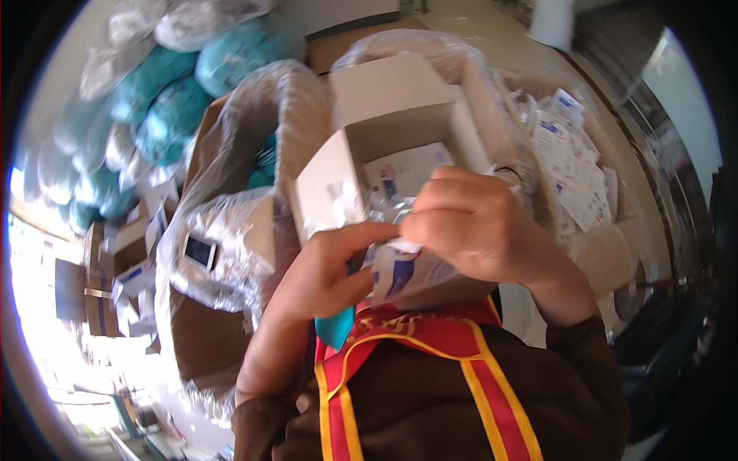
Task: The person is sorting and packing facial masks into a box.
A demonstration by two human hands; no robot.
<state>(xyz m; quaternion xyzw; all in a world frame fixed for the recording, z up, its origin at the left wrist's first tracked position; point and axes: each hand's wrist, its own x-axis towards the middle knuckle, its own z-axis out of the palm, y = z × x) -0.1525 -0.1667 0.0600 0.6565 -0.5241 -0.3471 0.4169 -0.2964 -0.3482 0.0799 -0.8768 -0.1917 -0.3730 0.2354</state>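
In front of my chest, my left hand (pixel 332 267) and my right hand (pixel 469 223) meet with fingers pinched at a crumpled clear plastic bag (pixel 390 206) over the near side of an open cardboard box (pixel 392 88). Just below the fingers shows a white surface with blue print (pixel 403 273); I cannot tell whether it is a packet or part of the box. White printed packets (pixel 411 165) lie inside the box. A piece of teal material (pixel 336 329) hangs below my left hand, and its upper part is hidden.
Left of the box stands a plastic-lined carton (pixel 211 342) with teal items inside and a phone (pixel 200 251) on its film. On the right, a large carton (pixel 607 257) holds many white packets (pixel 569 165). Teal and clear bags (pixel 173 111) are piled at the far left, above cardboard boxes (pixel 100 261).
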